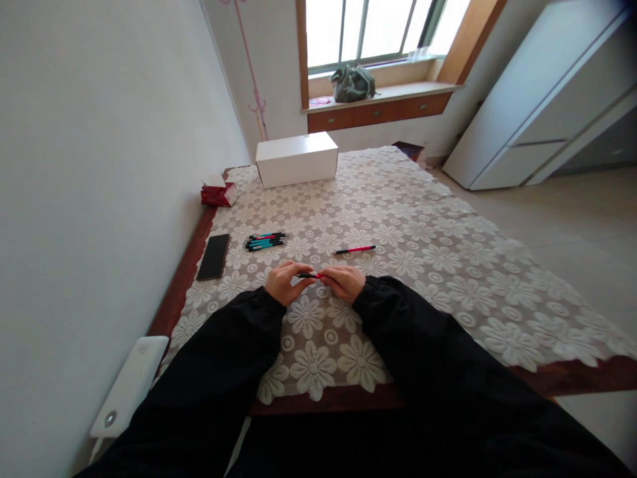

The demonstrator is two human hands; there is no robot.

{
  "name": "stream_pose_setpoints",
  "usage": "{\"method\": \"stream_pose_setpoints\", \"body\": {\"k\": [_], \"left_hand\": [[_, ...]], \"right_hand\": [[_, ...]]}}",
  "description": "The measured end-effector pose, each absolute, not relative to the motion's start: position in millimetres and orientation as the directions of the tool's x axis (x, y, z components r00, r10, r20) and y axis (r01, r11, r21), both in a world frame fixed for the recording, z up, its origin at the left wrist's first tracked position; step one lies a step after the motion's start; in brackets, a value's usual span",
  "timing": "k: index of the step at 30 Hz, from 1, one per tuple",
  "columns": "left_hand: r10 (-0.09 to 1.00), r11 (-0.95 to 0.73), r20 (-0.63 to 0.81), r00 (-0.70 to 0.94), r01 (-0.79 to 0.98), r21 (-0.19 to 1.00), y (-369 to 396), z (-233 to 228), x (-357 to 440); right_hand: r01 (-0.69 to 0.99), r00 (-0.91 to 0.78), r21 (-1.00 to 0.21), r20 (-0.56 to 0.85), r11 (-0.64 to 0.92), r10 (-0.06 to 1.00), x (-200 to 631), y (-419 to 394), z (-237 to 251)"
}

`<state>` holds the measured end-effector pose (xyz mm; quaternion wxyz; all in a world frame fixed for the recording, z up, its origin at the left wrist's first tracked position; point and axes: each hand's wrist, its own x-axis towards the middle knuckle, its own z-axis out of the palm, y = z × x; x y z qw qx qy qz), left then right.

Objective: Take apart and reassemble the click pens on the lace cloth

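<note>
Lace-covered table (423,265) before me; my left hand (283,282) and right hand (346,282) each pinch one pen (309,275), ends apart for grip, near the white box (297,159).

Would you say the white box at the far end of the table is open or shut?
Shut: the white box shows a flat, unbroken top, with no flap raised and nothing of its inside visible.
</note>
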<state>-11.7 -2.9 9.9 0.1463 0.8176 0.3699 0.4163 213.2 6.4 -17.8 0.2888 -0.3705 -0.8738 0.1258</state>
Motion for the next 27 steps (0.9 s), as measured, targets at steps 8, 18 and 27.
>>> {"method": "stream_pose_setpoints", "body": {"k": [8, 18, 27], "left_hand": [[0.802, -0.573, 0.546, 0.241, 0.567, 0.592, 1.5, 3.0, -12.1], [0.819, -0.565, 0.499, 0.282, 0.548, 0.617, 0.3, 7.3, -12.0], [0.819, -0.568, 0.479, 0.315, 0.557, 0.606, 2.3, 5.1, -12.0]], "right_hand": [[0.569, -0.518, -0.434, 0.47, 0.698, 0.715, 214.3, 6.0, -12.2], [0.552, -0.555, -0.378, 0.499, 0.743, 0.666, 215.0, 10.4, -13.6], [0.621, -0.541, -0.338, 0.469, 0.708, 0.698, 216.1, 11.6, -17.0]]}}
